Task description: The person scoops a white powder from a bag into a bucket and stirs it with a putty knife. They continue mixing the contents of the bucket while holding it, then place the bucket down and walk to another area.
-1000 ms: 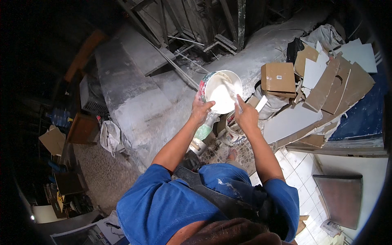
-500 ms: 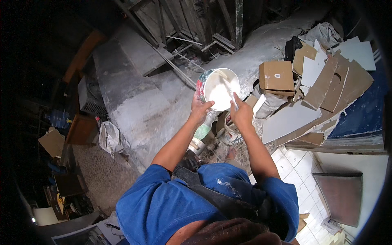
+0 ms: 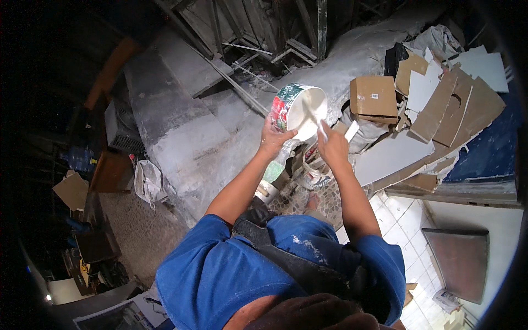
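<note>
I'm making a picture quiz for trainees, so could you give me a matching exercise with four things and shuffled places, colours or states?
1. left hand
2. right hand
3. cardboard box
4. plastic water jug

A. blue, far left
B. gripping a slim tool
C. brown, beside broken boards
D. holding the round tub

Pairs: 1-D, 2-B, 3-C, 4-A

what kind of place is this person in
Probably a building or workshop area under renovation: a heap of broken boards, a grey surface patched with white, and a tub of white paste in the person's left hand.
</note>
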Demonstrator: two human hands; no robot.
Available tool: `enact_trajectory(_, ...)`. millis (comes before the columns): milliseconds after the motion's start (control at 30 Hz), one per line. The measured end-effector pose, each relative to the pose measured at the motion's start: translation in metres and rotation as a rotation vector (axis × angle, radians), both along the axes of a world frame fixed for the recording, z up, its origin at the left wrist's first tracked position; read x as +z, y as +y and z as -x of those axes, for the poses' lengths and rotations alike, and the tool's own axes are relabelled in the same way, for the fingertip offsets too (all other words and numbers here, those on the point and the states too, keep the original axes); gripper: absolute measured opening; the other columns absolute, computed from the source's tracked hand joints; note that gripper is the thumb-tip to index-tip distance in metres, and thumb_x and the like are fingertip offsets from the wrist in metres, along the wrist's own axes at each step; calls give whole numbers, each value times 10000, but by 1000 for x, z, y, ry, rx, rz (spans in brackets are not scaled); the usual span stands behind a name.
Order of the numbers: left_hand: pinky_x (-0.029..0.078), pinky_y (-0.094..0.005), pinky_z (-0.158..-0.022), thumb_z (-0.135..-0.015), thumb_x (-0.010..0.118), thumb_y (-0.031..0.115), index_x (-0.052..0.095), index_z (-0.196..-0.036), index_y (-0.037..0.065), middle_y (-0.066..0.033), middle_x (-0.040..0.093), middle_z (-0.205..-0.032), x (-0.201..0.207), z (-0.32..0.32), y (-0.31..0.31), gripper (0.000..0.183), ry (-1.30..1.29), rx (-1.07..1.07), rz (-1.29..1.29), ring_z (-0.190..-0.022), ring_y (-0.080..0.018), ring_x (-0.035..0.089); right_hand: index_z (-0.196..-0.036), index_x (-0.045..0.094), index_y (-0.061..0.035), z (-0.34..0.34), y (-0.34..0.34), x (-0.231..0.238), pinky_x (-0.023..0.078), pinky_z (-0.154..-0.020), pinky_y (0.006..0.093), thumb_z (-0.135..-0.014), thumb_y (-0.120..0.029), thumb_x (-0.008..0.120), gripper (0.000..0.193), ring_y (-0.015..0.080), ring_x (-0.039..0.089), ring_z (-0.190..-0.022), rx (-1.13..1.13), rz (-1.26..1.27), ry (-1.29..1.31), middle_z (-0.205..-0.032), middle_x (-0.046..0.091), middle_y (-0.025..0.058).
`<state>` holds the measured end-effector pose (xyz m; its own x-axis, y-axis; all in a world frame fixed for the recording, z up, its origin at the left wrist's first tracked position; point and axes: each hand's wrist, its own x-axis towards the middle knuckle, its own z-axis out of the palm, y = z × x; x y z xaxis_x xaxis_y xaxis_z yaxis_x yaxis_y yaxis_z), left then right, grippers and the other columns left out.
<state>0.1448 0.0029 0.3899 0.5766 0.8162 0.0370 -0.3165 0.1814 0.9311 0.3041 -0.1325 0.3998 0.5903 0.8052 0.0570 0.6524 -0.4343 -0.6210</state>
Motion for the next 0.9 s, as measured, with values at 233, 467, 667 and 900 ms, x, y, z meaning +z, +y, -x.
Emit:
enact_trajectory(233,482,-402,-1082,-685,926,88,421,-1464,13,-157,601,-1364,-16,-5,-5,931,359,36,-347,-1257,-262,599,-1348,677,-159,-14,-44,-15,549,-916,409,-964,-278,652,403,400,708,-1053,-87,-294,238,-1141,726,233)
enact_trajectory(467,274,-571,-1225,-640,887,167,531,-1449,134,-72,495,-1543,-65,-15,-22,884,630,-257,-1079,-1469,-345,391,-1298,665,39,-23,-109,-76,502,-991,349,-961,-209,690,420,283,704,-1099,-408,-220,450,-1165,734,240)
enact_trajectory(667,237,-634,-1233,-687,857,153,504,-1479,235,-27,404,-1606,-98,-26,-27,871,762,-433,-1328,-1495,-327,328,-1299,658,55,-41,-128,-114,493,-1007,350,-976,-195,664,409,277,678,-1142,-531,-184,509,-1210,713,250)
enact_trajectory(900,237,-666,-1216,-727,800,108,527,-1462,249,-36,420,-1591,-91,-29,-9,797,692,-486,-1564,-1459,-332,377,-1468,516,-15,-48,-101,9,533,-920,387,-978,-130,630,516,333,703,-1042,-387,-581,-91,-1155,687,250)
